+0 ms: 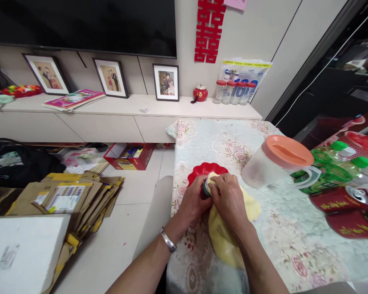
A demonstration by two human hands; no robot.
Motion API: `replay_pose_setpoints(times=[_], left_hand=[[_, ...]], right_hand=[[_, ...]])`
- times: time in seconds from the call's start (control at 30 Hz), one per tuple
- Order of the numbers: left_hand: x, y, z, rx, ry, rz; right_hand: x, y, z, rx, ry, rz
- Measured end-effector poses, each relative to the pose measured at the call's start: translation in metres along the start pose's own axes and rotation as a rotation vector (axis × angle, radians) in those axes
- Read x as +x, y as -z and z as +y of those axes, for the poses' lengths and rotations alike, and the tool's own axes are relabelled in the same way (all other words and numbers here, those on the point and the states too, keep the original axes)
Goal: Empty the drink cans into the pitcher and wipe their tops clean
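Observation:
On the flowered tablecloth [282, 228], my left hand [194, 200] is wrapped round a small dark can or jar [206, 189] with a greenish rim. My right hand [228, 198] pinches a yellow cloth [223, 237] against the top of that container. The rest of the cloth drapes down over the table below my right hand. Just behind my hands lies a red scalloped dish [207, 168], partly hidden by them. The container's lower part is covered by my fingers.
A pitcher with an orange lid [286, 151] stands right of my hands, with green bottles [340, 171] and dark red cans [352, 222] beyond. Flattened cardboard [64, 196] and a white box [24, 249] are at left. Behind runs a cabinet [110, 122] with framed photos and jars.

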State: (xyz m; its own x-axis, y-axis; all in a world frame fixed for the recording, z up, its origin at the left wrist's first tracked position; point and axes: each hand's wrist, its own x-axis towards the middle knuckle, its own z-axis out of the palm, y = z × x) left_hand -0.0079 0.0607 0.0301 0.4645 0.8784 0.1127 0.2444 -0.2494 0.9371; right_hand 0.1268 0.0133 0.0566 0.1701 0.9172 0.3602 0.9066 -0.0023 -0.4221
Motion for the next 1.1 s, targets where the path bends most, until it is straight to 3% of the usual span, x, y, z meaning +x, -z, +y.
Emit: replay_pose_setpoints(times=[0.23, 0.53, 0.7, 0.77, 0.9, 1.1], left_hand=[[-0.001, 0.003, 0.007, -0.025, 0.038, -0.016], [-0.002, 0.004, 0.011, -0.026, 0.073, -0.015], [-0.001, 0.003, 0.005, -0.084, 0.043, -0.024], [-0.002, 0.002, 0.003, -0.098, 0.034, -0.020], [-0.003, 0.002, 0.002, -0.111, 0.010, -0.017], [-0.003, 0.001, 0.004, -0.100, 0.011, -0.008]], right_hand=[[0.002, 0.001, 0.001, 0.105, 0.058, -0.078], [0.000, 0.021, 0.012, 0.195, 0.137, -0.226], [-0.005, 0.034, 0.021, 0.223, 0.081, -0.281], [-0.007, 0.035, 0.026, 0.309, 0.019, -0.246], [-0.009, 0.024, 0.037, 0.493, -0.221, -0.048], [-0.020, 0.007, 0.043, 0.353, -0.316, 0.106]])
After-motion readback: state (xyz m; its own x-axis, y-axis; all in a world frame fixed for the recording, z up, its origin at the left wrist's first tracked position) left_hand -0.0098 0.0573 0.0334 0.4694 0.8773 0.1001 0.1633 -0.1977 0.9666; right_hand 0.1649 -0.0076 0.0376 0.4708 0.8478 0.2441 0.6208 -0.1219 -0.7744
